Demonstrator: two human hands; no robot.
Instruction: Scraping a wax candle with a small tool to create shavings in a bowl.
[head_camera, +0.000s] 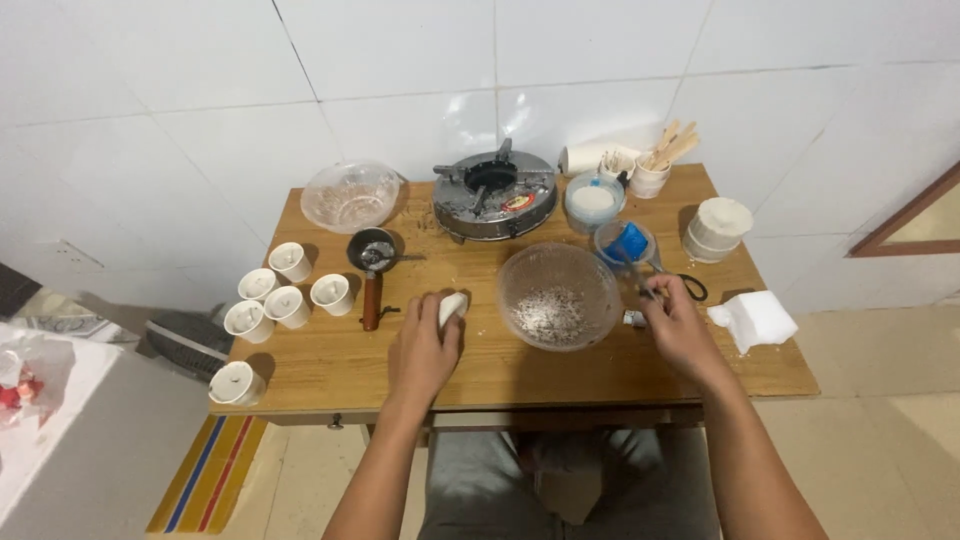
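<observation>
The left hand (422, 350) rests on the wooden table (330, 365), fingers wrapped round a small white cup (452, 306) lying tilted under them, only its pale rim end showing. Between the hands stands a clear glass bowl (559, 295) holding greyish crumbs. The right hand (678, 325) pinches a thin, dark tool (640, 284) too slender to identify; a small object beside its thumb is hard to make out.

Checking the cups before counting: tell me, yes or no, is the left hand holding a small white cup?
Yes, the left hand is wrapped around a small white cup on the wooden table.
</observation>
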